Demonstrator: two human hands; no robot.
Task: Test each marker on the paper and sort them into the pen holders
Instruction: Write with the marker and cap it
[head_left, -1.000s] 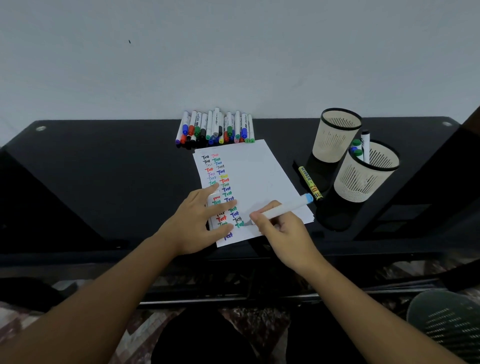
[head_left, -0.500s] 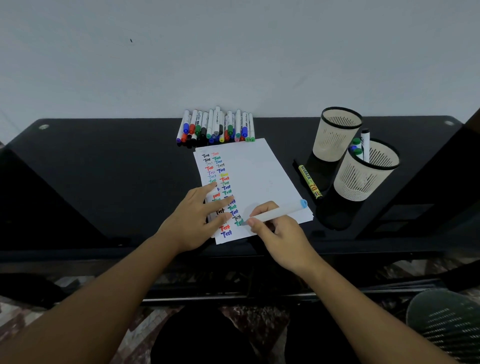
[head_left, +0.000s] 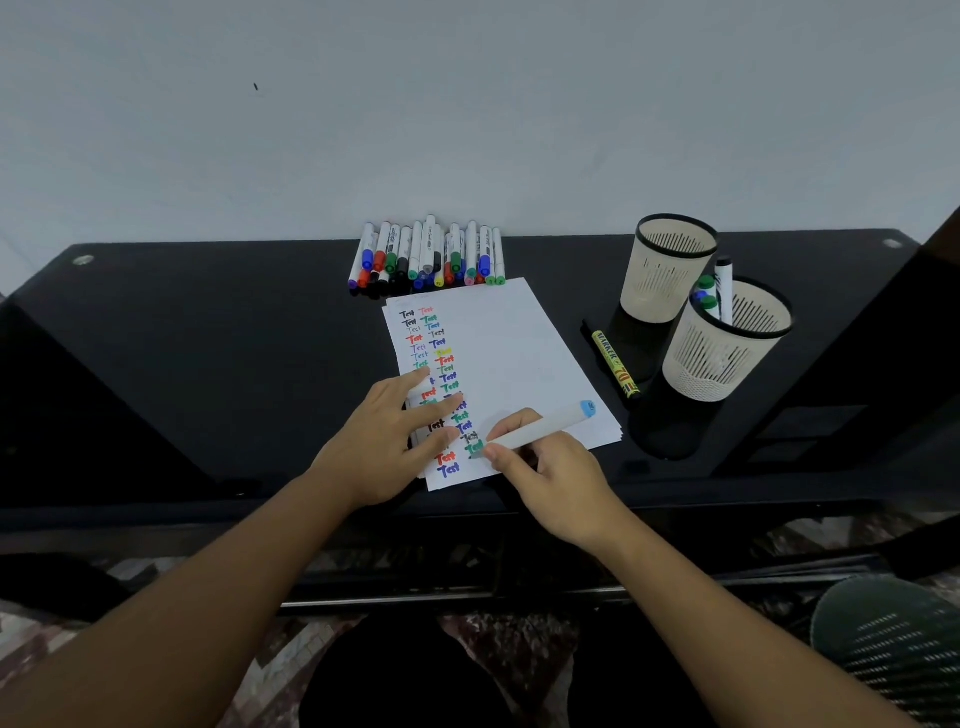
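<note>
Two hands are working on the paper (head_left: 524, 353). The right hand (head_left: 550, 467) is pinching a white marker (head_left: 540, 428) with a light-blue end, its tip touching the sheet beside a green "Test" low in the second column; whether ink is flowing there is hard to tell. The left hand (head_left: 387, 447) is lying flat, fingers spread, pressing the paper to the counter (head_left: 208, 332). Two columns of coloured "Test" words are already filling the sheet's left part. Further out, the near holder (head_left: 727, 345) is holding a few markers, while the far holder (head_left: 667, 270) is looking empty from here. A yellow marker (head_left: 615, 364) is lying beside them. Many markers (head_left: 426, 257) are waiting in a row behind the paper, so the sorting is looking far from finished.
</note>
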